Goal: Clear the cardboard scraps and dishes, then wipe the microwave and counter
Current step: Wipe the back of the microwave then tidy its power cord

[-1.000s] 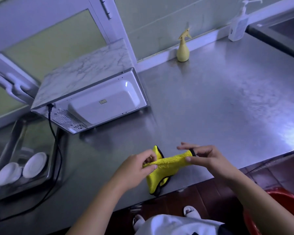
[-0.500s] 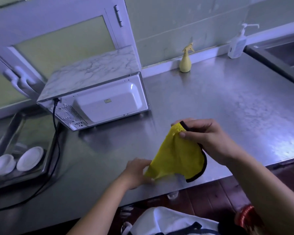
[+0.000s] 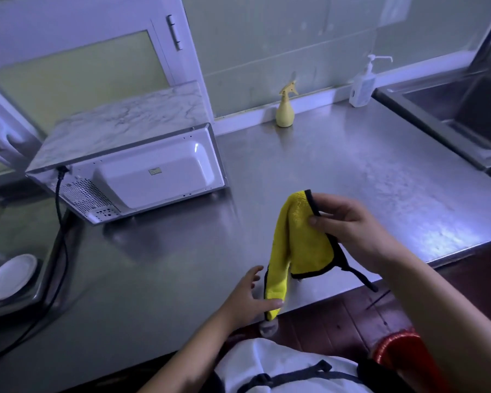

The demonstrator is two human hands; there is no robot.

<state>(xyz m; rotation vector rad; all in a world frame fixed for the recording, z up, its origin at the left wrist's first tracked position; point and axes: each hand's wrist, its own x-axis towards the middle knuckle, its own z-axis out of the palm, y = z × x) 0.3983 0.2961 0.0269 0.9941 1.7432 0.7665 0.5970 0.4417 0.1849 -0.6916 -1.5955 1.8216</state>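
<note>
Near edge: left hand [image 3: 250,297] loose, thumb touching bottom tip of yellow cloth [image 3: 298,245], plush, black-trimmed, hanging creased above steel counter [image 3: 159,279], top corner pinched in right hand [image 3: 349,228], hands apart; behind, microwave [image 3: 153,171] back-side-out, spray bottle [image 3: 285,110] at wall.

Counter [image 3: 338,171] lies open — only microwave [image 3: 142,165] left, spray bottle [image 3: 285,109] behind.
</note>
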